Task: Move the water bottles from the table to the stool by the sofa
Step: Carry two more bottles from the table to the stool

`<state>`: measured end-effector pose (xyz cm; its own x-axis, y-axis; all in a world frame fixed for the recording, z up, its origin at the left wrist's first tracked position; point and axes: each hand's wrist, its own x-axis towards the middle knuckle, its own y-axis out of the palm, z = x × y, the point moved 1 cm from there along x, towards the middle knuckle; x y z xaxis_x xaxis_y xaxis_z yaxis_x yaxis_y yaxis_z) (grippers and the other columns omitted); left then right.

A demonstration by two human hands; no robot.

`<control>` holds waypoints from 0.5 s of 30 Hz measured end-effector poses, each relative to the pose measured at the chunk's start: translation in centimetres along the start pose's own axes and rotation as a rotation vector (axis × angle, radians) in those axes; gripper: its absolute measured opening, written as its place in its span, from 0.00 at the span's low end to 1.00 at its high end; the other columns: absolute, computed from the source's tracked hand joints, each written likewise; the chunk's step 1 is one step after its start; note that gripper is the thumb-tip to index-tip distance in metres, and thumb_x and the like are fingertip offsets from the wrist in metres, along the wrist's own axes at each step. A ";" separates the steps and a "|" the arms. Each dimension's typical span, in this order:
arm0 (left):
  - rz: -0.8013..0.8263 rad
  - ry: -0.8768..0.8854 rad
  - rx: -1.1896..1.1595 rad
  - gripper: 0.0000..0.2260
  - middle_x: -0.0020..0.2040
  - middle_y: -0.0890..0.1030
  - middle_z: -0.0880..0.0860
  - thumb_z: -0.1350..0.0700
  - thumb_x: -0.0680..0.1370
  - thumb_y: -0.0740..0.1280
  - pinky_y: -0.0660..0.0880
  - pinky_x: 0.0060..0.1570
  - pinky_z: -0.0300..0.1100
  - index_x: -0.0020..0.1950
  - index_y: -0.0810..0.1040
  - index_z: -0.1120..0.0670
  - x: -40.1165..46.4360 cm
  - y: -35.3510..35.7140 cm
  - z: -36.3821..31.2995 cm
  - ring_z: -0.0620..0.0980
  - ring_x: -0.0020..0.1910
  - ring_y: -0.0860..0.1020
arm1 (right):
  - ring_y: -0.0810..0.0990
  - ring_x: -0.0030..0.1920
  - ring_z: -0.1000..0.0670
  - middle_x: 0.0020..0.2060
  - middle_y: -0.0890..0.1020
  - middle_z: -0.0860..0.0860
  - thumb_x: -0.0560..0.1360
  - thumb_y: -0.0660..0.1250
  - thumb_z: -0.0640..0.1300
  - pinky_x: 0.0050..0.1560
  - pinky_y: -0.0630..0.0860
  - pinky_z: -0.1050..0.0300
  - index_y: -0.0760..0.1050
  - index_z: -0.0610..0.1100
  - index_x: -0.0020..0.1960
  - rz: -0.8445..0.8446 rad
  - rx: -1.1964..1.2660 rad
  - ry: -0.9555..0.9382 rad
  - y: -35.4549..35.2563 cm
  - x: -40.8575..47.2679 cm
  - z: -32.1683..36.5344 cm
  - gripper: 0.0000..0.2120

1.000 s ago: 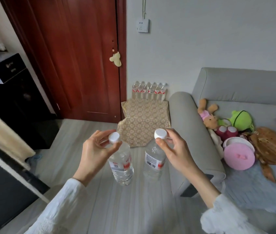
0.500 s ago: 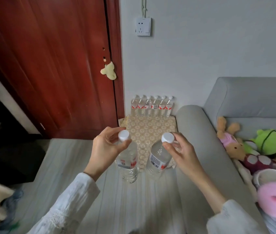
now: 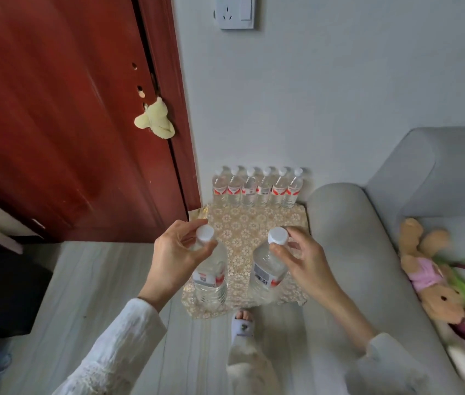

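Head view shows both bottles hanging upright over the stool — the left hand pinches the left bottle at its neck, the right hand likewise the right bottle, which leans slightly. Open cloth lies directly below, so the set-down looks straight down, short of the back row of bottles.

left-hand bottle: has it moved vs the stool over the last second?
Yes. The left-hand bottle has moved toward the wall, from short of the stool to over its near edge.

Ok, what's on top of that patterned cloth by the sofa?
Six water bottles stand in a row along the back edge of the cloth. Whatever the cloth covers is hidden.
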<state>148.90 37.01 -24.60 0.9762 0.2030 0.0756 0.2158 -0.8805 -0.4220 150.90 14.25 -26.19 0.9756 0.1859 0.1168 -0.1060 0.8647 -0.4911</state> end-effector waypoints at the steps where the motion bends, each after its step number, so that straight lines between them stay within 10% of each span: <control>1: -0.009 -0.017 0.011 0.16 0.44 0.80 0.49 0.56 0.67 0.75 0.74 0.48 0.27 0.54 0.80 0.52 1.6 0.6 0.5 0.40 0.45 0.80 | 0.75 0.52 0.51 0.49 0.78 0.49 0.72 0.68 0.44 0.56 0.73 0.55 0.75 0.44 0.53 0.014 -0.024 -0.005 0.1 1.8 -0.9 0.11; 15: 0.020 -0.332 0.128 0.15 0.48 0.76 0.50 0.60 0.67 0.74 0.72 0.37 0.23 0.52 0.77 0.54 20.6 10.7 10.4 0.44 0.44 0.76 | 0.74 0.56 0.45 0.55 0.77 0.44 0.71 0.69 0.45 0.54 0.67 0.60 0.72 0.38 0.58 0.324 -0.341 -0.076 4.7 21.3 -13.5 0.18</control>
<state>171.12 36.21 -37.02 0.9161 0.3333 -0.2228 0.1724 -0.8292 -0.5318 173.82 15.93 -37.69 0.8848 0.4648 -0.0326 -0.3205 0.5562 -0.7668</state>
